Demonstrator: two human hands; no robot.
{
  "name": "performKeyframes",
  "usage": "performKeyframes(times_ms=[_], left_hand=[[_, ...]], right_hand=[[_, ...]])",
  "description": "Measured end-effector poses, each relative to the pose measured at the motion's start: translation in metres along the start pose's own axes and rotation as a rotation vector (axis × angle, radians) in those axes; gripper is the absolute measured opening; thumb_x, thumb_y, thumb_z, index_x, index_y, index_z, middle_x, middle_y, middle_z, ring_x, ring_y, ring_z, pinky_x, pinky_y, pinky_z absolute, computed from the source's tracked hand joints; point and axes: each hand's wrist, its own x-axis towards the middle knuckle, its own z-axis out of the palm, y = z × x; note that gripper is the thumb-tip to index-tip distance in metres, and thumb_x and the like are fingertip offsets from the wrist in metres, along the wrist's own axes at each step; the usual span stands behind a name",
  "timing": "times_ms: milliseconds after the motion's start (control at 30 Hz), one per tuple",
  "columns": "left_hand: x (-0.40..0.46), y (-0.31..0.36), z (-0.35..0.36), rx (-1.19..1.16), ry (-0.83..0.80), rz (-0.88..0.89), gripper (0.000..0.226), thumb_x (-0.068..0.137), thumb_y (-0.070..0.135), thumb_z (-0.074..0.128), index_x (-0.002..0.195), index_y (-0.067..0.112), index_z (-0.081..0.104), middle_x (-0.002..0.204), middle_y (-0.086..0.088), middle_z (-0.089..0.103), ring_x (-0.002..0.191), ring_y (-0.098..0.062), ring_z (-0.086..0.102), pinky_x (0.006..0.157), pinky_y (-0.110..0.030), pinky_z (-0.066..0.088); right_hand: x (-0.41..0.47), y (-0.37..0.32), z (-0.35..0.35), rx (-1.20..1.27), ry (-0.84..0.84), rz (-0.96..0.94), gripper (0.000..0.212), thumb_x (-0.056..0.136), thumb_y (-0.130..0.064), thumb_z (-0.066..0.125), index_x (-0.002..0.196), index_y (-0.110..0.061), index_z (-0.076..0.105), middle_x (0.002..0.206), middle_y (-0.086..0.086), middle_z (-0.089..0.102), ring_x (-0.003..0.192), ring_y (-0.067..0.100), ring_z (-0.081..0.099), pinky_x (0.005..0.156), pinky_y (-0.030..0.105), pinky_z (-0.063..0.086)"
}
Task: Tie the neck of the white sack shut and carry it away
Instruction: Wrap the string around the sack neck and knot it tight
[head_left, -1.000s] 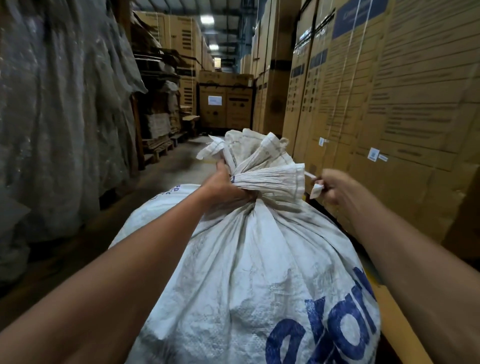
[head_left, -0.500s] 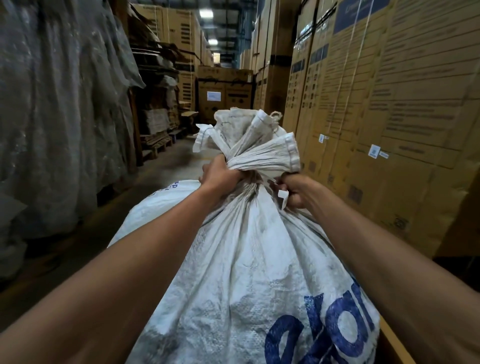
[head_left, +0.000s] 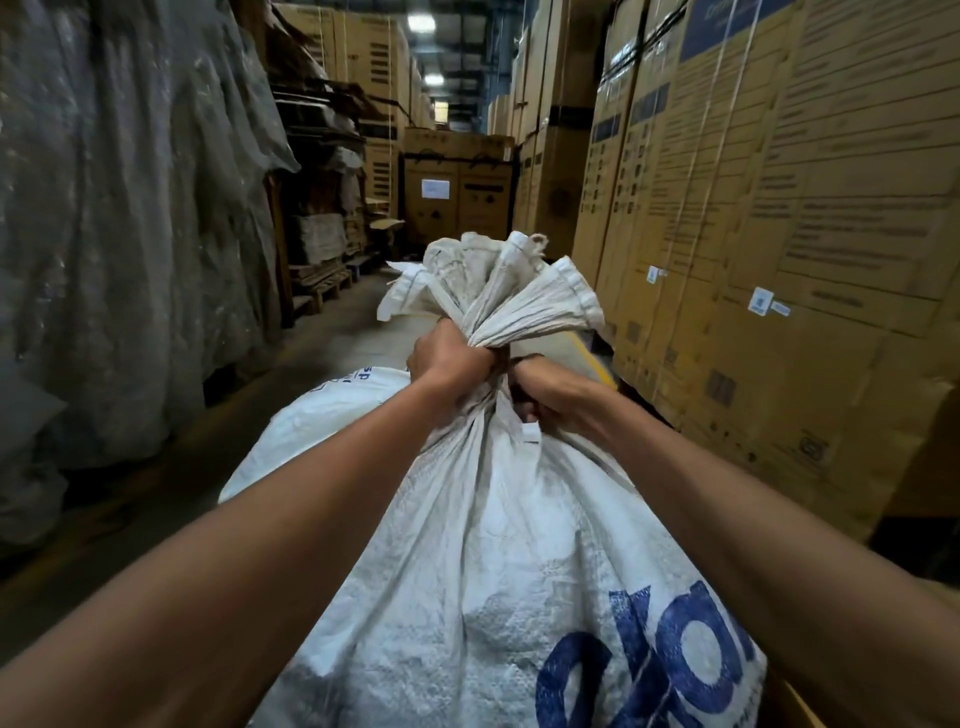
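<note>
Sack x1, white, neck bunched, L hand & R hand grips both clamped on neck.

The sack is woven plastic cloth, white and matt, with a coarse grainy weave, creased into tight pleats at its neck and smudged grey there; blue print sits flat on its lower side. Right of the sack, the boxes are brown corrugated cardboard, dull and smooth, with pale straps and small paper labels. Left of the sack, grey sheeting looks like thin wrinkled plastic with a faint sheen. Beyond it, pallets are rough bare wood.
</note>
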Motion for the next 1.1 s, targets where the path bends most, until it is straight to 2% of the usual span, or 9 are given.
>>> performKeyframes(times_ms=[100,200,300,433,500,633,767,933,1100], left_hand=[[-0.003,0.000,-0.003,-0.099,-0.086,-0.029,0.037,0.074,0.042,0.088,0.099,0.018,0.074,0.093,-0.005,0.078,0.085,-0.027,0.075,0.075,-0.041,0.066],[-0.002,0.005,-0.009,-0.286,-0.221,-0.096,0.031,0.080,0.033,0.086,0.100,0.012,0.076,0.089,-0.005,0.077,0.072,-0.018,0.072,0.051,-0.027,0.057],[0.000,0.009,-0.023,-0.401,-0.419,-0.163,0.008,0.093,0.003,0.064,0.100,0.001,0.067,0.088,-0.015,0.066,0.067,-0.023,0.066,0.048,-0.029,0.055],[0.018,-0.012,-0.033,-0.497,-0.520,-0.149,0.020,0.101,-0.014,0.052,0.110,-0.007,0.069,0.102,-0.022,0.070,0.085,-0.027,0.070,0.065,-0.034,0.066],[0.019,-0.019,-0.037,-0.536,-0.578,-0.139,0.021,0.105,-0.011,0.052,0.115,-0.007,0.070,0.104,-0.017,0.073,0.090,-0.023,0.071,0.076,-0.030,0.066],[0.029,-0.030,-0.031,-0.153,-0.424,0.067,0.036,0.098,-0.008,0.056,0.125,0.006,0.074,0.116,-0.006,0.079,0.103,-0.022,0.075,0.088,-0.038,0.065],[0.030,-0.042,-0.021,0.338,-0.240,0.215,0.047,0.086,0.039,0.062,0.128,0.023,0.075,0.136,-0.005,0.074,0.129,-0.032,0.064,0.111,-0.047,0.051],[0.023,-0.035,-0.026,0.575,-0.119,0.415,0.028,0.089,0.034,0.062,0.106,0.024,0.082,0.113,-0.012,0.079,0.105,-0.039,0.071,0.091,-0.044,0.058],[0.000,-0.021,-0.036,0.780,-0.080,0.567,0.022,0.095,0.017,0.064,0.113,0.015,0.076,0.108,-0.017,0.072,0.094,-0.040,0.071,0.074,-0.043,0.058]], right_hand=[[-0.015,0.003,-0.009,0.104,-0.189,-0.066,0.023,0.099,-0.015,0.053,0.076,-0.011,0.054,0.058,0.000,0.051,0.045,0.013,0.042,0.041,0.022,0.033],[-0.011,0.011,-0.004,0.087,-0.315,-0.248,0.016,0.096,-0.015,0.076,0.108,-0.004,0.076,0.099,0.009,0.080,0.089,0.025,0.078,0.075,0.031,0.061],[0.008,0.025,0.009,0.147,-0.157,-0.295,0.033,0.088,-0.023,0.085,0.119,-0.013,0.077,0.115,0.005,0.080,0.108,0.020,0.075,0.097,0.036,0.059],[0.032,0.035,0.022,0.049,0.157,-0.133,0.083,0.059,-0.088,0.078,0.124,-0.036,0.075,0.121,-0.013,0.076,0.115,0.017,0.072,0.102,0.040,0.057],[0.041,0.035,0.026,0.002,0.258,-0.097,0.099,0.052,-0.099,0.066,0.129,-0.038,0.071,0.124,-0.011,0.074,0.114,0.021,0.070,0.101,0.041,0.057],[0.043,0.030,0.026,0.017,0.258,-0.058,0.106,0.049,-0.097,0.065,0.133,-0.033,0.071,0.131,-0.006,0.071,0.119,0.025,0.066,0.104,0.043,0.055],[0.048,0.036,0.024,0.033,0.197,-0.083,0.123,0.039,-0.106,0.062,0.140,-0.034,0.066,0.141,-0.008,0.067,0.129,0.025,0.063,0.111,0.044,0.051],[0.048,0.042,0.020,0.048,0.156,-0.072,0.129,0.033,-0.109,0.059,0.140,-0.035,0.066,0.139,-0.010,0.068,0.127,0.022,0.064,0.110,0.044,0.051],[0.039,0.031,0.019,0.023,0.129,-0.104,0.099,0.062,-0.097,0.064,0.136,-0.030,0.069,0.134,-0.008,0.070,0.123,0.022,0.065,0.109,0.043,0.052]])
